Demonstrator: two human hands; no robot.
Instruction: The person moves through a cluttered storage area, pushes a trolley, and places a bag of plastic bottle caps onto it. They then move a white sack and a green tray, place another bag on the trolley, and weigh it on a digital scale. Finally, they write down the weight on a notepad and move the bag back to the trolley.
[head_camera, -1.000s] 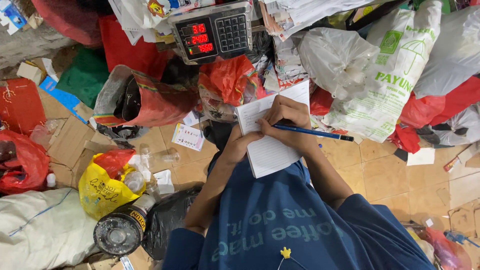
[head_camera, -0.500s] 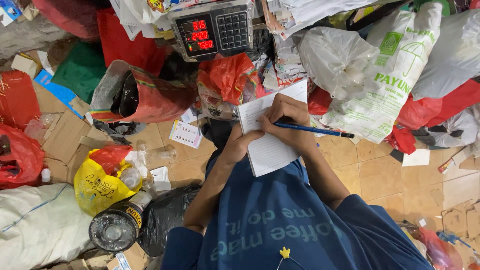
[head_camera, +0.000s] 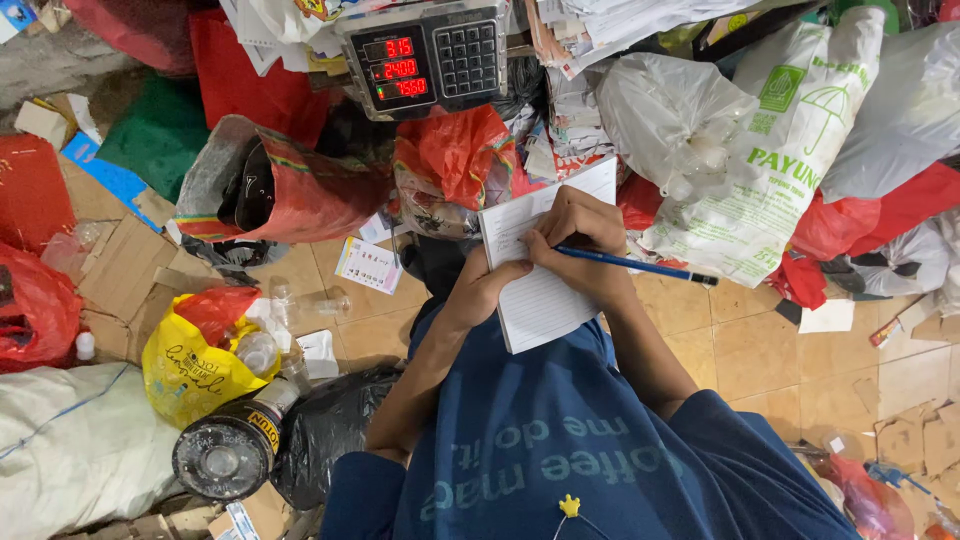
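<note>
I look straight down over my dark blue shirt. My left hand (head_camera: 488, 287) grips the left edge of a white lined notepad (head_camera: 545, 300) held in front of my chest. My right hand (head_camera: 583, 240) rests on the pad's upper half and is closed around a blue pen (head_camera: 640, 266), whose shaft sticks out to the right. The pen tip is hidden under my fingers. A digital weighing scale (head_camera: 432, 60) with red lit digits and a dark keypad stands just beyond the pad.
Bags crowd the tiled floor: white printed sack (head_camera: 770, 170), red plastic bags (head_camera: 455, 155), yellow bag (head_camera: 195, 355), black bag (head_camera: 325, 430). A round tin can (head_camera: 222, 458) lies lower left. Flattened cardboard (head_camera: 115, 265) and small empty bottles (head_camera: 320, 302) lie left.
My view has shifted slightly to the left, so things sit a little further right. Both hands stay on the notepad, the right one still holding the pen.
</note>
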